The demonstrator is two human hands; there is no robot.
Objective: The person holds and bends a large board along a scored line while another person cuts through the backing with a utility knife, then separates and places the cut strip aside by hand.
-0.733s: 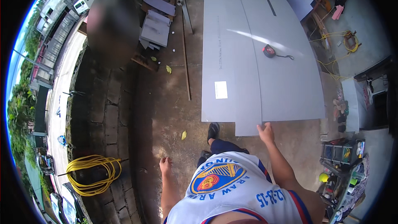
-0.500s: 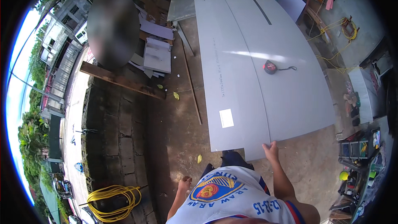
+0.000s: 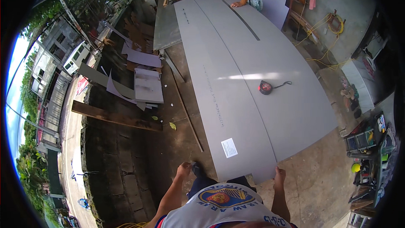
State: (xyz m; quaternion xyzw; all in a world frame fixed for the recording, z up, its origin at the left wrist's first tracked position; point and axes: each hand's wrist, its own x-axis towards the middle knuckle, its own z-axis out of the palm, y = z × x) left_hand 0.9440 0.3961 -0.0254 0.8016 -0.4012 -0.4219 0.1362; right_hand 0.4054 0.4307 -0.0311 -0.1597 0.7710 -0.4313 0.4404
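Observation:
Large grey sheets [image 3: 223, 101] stretch ahead of me, one overlapping the other along a long seam. My right hand [image 3: 279, 175] grips their near edge beside that seam. My left hand [image 3: 184, 169] is off the sheets to the left, fingers curled; whether they hold anything I cannot make out. A black and red tape measure [image 3: 265, 87] with a strap lies on the surface, above a white label [image 3: 229, 147]. A dark narrow strip [image 3: 242, 21] lies farther up. At the far end, another person's hands [image 3: 239, 3] in orange sleeves rest on the sheet.
A metal table [image 3: 165, 29] with tools stands at the far left of the sheets. Stacked offcuts [image 3: 147, 85], a wooden plank [image 3: 114, 114] and a block wall [image 3: 101, 152] line my left. Yellow cords [image 3: 333, 25], footwear [image 3: 352, 101] and a cluttered rack [image 3: 365, 143] line the right.
The view has tilted up, showing more of the far end and tool table. My left hand has risen toward the sheets' corner. The other person's hands and body now show more fully.

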